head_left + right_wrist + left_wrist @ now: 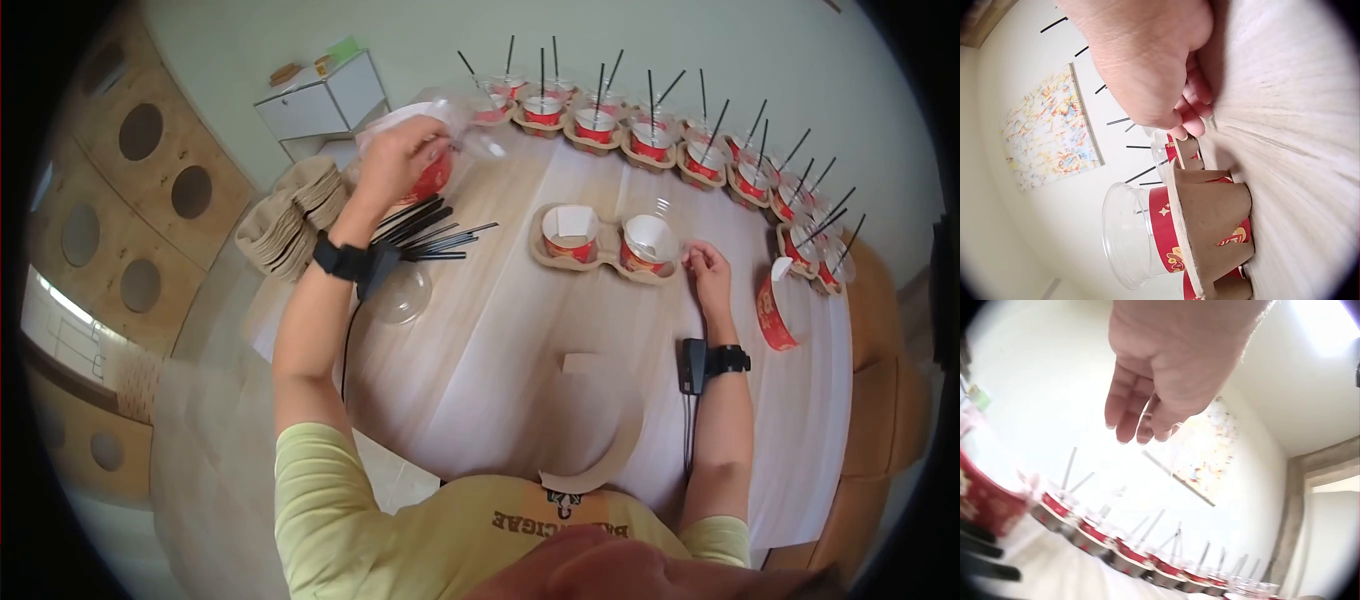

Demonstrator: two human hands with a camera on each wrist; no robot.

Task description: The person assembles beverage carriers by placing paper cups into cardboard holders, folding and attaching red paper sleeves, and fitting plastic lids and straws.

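At the table's far left, my left hand (400,165) pinches a clear plastic piece (485,145), blurred, beside a red patterned container (432,180) with plastic wrapping. The left wrist view shows the same hand (1157,394) with its fingertips together. A brown two-cup carrier (605,252) holds a left red cup (569,250) with white paper in it and a right red cup (648,245) with clear plastic above it. Just right of the carrier, my right hand (710,275) hangs loosely curled and empty; in the right wrist view the hand (1160,81) is close to the tabletop.
Filled carriers (590,140) with black straws line the far and right edges. Stacked carriers (275,235), loose black straws (430,235) and a clear lid (400,293) lie left. A red paper sleeve (773,312) stands right; a curved brown strip (622,435) lies near my body.
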